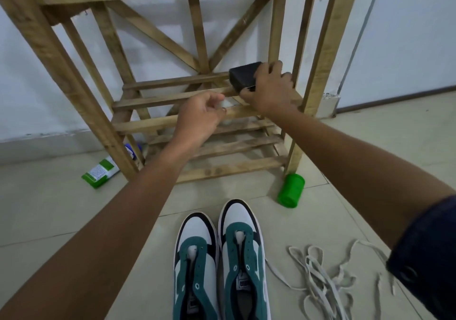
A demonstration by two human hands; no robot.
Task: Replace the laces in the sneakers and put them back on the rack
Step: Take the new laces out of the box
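A wooden rack (197,122) of slatted shelves stands against the white wall, and both arms reach into its middle shelf. On the tiled floor (61,208) in front of it the two green-and-white sneakers (219,265) sit side by side, toes toward the rack, their eyelets bare and tongues showing, so no lace is threaded in either one. Just right of them a loose tangle of pale laces (320,277) lies on the floor, touching nothing but the tile; whether these are the old set or the new one cannot be told. The right hand (269,90) has its grip curled around a black box (244,75) resting on the shelf slats. The left hand (199,114) has thumb and fingers pinched on a small whitish thing (225,103), too blurred to name. A green cylinder (291,190) lies by the rack's right front leg and a green-and-white tube (101,171) by its left one. By the look of it the lacing itself has not begun: threading both shoes and returning them to the rack are left.
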